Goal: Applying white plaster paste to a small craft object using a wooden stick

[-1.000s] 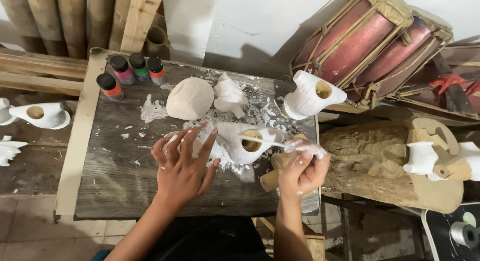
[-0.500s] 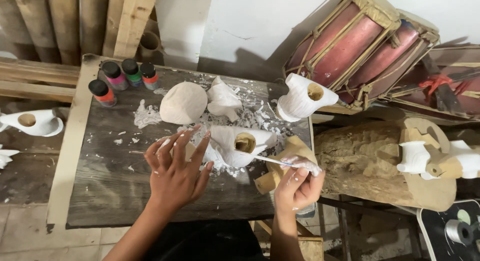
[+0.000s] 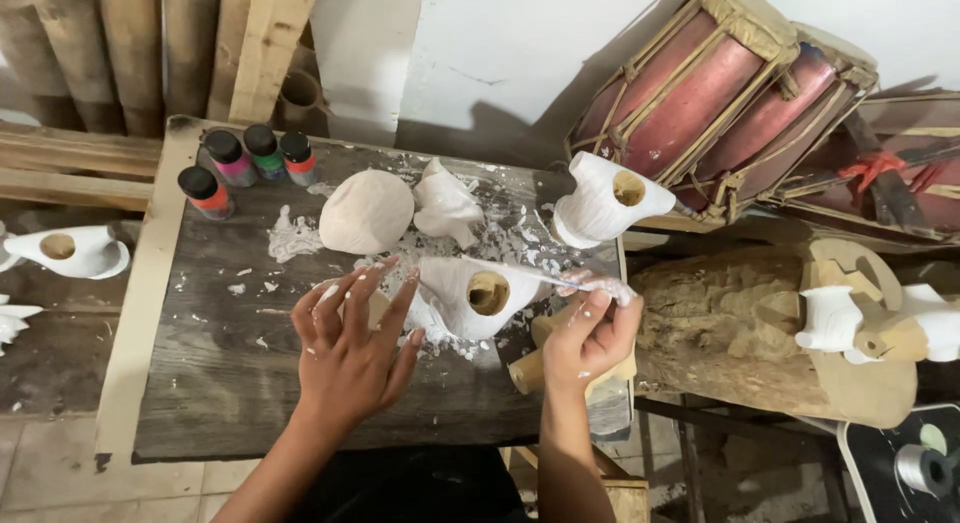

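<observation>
Right hand (image 3: pixel 588 335) — grip closed on a thin white-smeared brush (image 3: pixel 560 280), tip toward the white hollow carving (image 3: pixel 470 298) at frame centre. Left hand (image 3: pixel 352 348) — fingers spread, steadying that carving on the dark table (image 3: pixel 230 383). Upper left: four paint bottles (image 3: pixel 245 163).
</observation>
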